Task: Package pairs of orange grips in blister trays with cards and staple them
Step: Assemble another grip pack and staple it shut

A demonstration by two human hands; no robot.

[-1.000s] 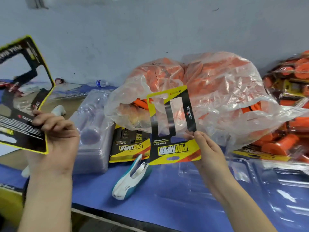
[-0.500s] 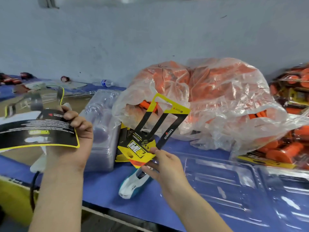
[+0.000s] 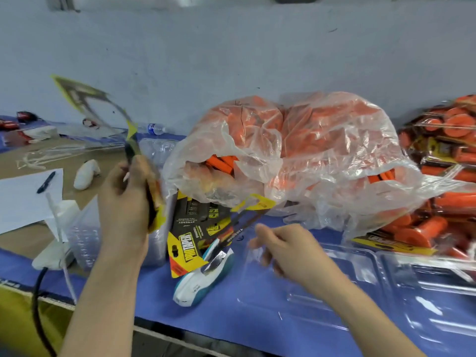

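Blue table (image 3: 231,320) runs left to right. Clear bag (image 3: 334,140) of orange grips (image 3: 221,161) sits far centre, with packed sets (image 3: 443,155) piled far right. Clear blister trays (image 3: 386,292) lie near right. Left grip (image 3: 123,202) clamps a yellow-black card (image 3: 85,99) upright, edge-on, blurred. Right grip (image 3: 280,246) hovers over the trays' left edge with fingers loosely curled and nothing in it. Card stack (image 3: 188,240) sits under the bag, a loose card (image 3: 257,203) lying across it. White-teal stapler (image 3: 203,279) touches the stack's near edge.
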